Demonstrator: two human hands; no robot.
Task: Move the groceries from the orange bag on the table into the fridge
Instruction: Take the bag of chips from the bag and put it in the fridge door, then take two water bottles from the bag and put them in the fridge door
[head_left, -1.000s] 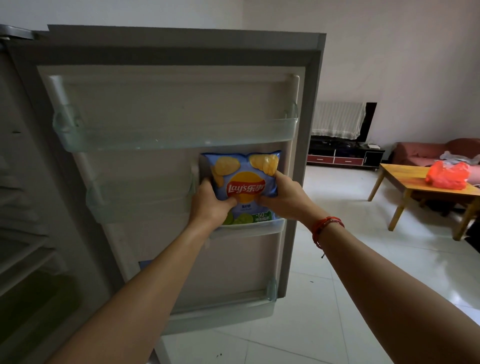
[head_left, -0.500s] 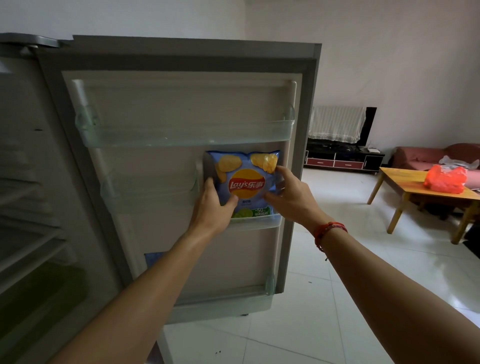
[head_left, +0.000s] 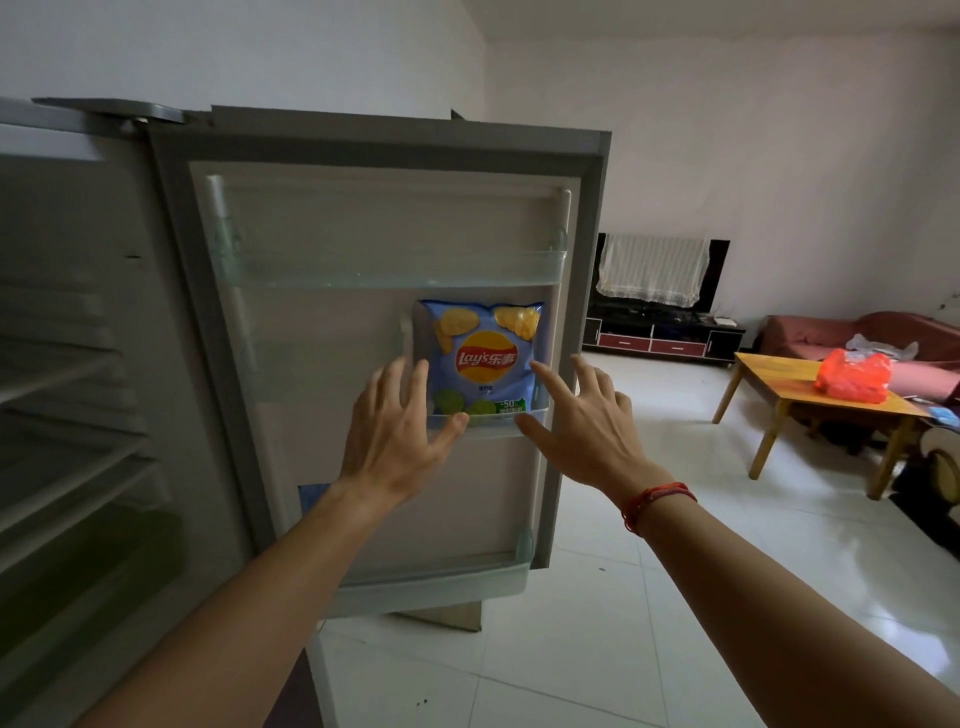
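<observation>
Released since half a second ago: left hand (head_left: 400, 436) and right hand (head_left: 587, 431) spread-fingered, holding nothing | blue foil Lay's crisp bag (head_left: 485, 358) upright in clear plastic fridge-door shelf (head_left: 493, 424) | risk: light, tall bag could tip out if swung shut hard.

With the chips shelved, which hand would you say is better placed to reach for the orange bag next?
Probably the right hand: it is open and free, on the side toward the table where the orange bag lies. The left hand is open too, but on the far side.
</observation>
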